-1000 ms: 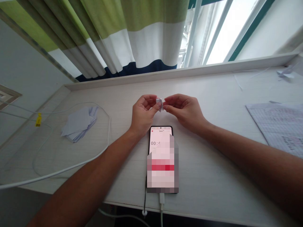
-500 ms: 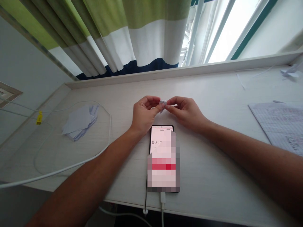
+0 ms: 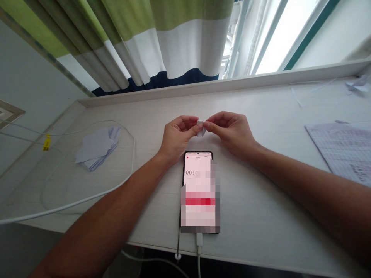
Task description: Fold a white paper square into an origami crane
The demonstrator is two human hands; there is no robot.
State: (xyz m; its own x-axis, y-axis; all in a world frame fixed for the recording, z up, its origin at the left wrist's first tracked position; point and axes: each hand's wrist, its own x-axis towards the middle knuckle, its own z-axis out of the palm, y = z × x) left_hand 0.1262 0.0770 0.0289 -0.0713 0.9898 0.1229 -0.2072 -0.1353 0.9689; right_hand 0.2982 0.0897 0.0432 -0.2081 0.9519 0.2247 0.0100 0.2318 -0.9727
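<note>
Between my two hands is a small piece of folded white paper (image 3: 200, 132), held just above the white desk. My left hand (image 3: 181, 135) pinches it from the left with thumb and fingers. From the right, my right hand (image 3: 230, 129) grips its upper edge between thumb and forefinger. The fingertips cover part of the paper, so its full shape is hidden. Just below the hands lies a phone (image 3: 198, 166) with a lit pink screen, partly blurred out, and a cable plugged into its lower end.
A stack of cut white paper pieces (image 3: 97, 146) lies at left, inside a loop of white cable (image 3: 135, 154) with a yellow tag (image 3: 46, 142). Lined sheets (image 3: 342, 143) lie at right, with paper scraps (image 3: 358, 85) behind them. A raised ledge (image 3: 174, 88) borders the desk's back.
My right hand has risen slightly and turned, its fingers now at the paper's upper edge. The paper has shifted a little in the grip. My left hand stays nearly in place.
</note>
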